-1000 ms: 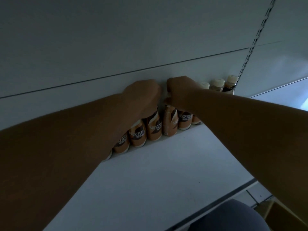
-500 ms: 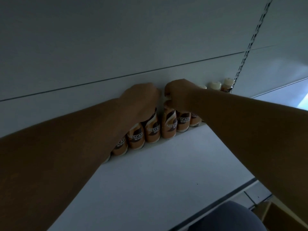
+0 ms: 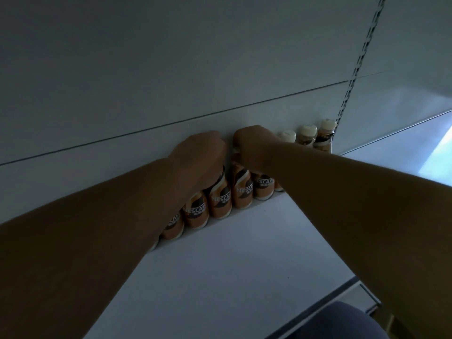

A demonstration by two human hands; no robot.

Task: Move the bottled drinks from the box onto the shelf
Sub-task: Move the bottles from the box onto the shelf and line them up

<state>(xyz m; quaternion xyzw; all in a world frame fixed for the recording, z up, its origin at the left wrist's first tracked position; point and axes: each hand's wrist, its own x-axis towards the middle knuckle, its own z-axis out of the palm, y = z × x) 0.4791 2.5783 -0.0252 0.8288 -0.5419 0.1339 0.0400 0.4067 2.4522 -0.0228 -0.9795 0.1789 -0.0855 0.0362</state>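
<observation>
The left hand [image 3: 203,155] and the right hand [image 3: 254,145] each grip the top of an orange-labelled plastic coffee bottle [image 3: 220,201] standing in the row at the back of the white metal shelf [image 3: 244,260].

Bottles at rear of shelf [image 3: 232,277]
Bottle row [image 3: 220,204] set along back panel [image 3: 146,69], 8 to 2 o'clock; left hand [image 3: 203,155] & right hand [image 3: 254,145] placed on its middle tops.

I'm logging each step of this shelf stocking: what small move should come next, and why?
Probably release both bottles and draw the hands back. The left hand and right hand each grip a bottle top in the row, which already stands upright on the shelf against the back panel.
</observation>
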